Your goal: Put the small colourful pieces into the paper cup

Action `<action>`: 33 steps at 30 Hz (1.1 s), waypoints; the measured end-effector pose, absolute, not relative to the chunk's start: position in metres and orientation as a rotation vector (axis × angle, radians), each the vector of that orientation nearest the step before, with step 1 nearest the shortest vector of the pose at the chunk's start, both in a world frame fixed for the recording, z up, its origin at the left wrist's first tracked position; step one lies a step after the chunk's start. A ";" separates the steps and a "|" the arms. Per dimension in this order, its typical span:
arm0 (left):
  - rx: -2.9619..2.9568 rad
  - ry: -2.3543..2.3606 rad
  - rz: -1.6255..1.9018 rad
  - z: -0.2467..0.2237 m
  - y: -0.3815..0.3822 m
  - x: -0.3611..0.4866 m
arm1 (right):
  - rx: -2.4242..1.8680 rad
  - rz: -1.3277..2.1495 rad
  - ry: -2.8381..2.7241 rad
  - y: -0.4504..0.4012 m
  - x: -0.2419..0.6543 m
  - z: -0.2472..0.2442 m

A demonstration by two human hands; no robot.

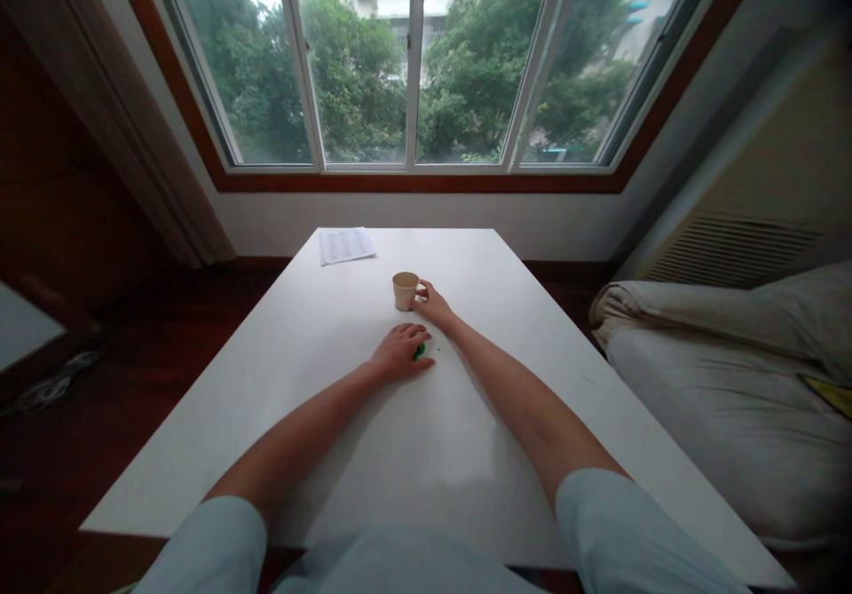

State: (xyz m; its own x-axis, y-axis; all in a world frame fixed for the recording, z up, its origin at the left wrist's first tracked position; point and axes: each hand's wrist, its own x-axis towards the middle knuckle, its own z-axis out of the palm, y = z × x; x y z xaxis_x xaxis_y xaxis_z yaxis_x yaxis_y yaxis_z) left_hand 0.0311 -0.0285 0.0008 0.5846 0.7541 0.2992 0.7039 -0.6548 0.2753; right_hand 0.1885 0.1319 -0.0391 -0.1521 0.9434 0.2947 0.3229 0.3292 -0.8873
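- Mug (405, 294): upright on desk (466, 257); right hand (435, 306) grips its handle; hold level.
- Left hand (399, 352): fingers parted, cupped around small green pieces (419, 352); keep low to contain them.

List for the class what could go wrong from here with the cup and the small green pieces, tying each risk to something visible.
1. The small green pieces under the curved left hand might scatter, since thumb and fingers stand apart.
2. The lone green speck beyond the fingertips could be overlooked.
3. The upright cup might tip if the right hand at its handle knocks it.
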 end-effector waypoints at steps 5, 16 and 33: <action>2.686 1.310 0.620 -0.001 -0.030 0.045 | -1.123 0.778 -1.597 0.122 0.215 -0.043; 2.743 1.430 0.574 0.007 -0.004 0.068 | -1.209 0.697 -1.674 0.097 0.226 -0.035; 2.651 1.487 0.693 0.013 0.008 0.014 | -1.242 0.660 -1.684 0.087 0.221 -0.024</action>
State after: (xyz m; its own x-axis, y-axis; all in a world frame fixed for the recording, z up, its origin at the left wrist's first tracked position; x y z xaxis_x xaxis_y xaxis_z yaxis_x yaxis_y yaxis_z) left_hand 0.0137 0.0081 0.0134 0.4463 0.8163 0.3666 0.8057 -0.5448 0.2324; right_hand 0.2207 0.0871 -0.0236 -0.0757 0.9323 0.3537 0.4439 0.3491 -0.8253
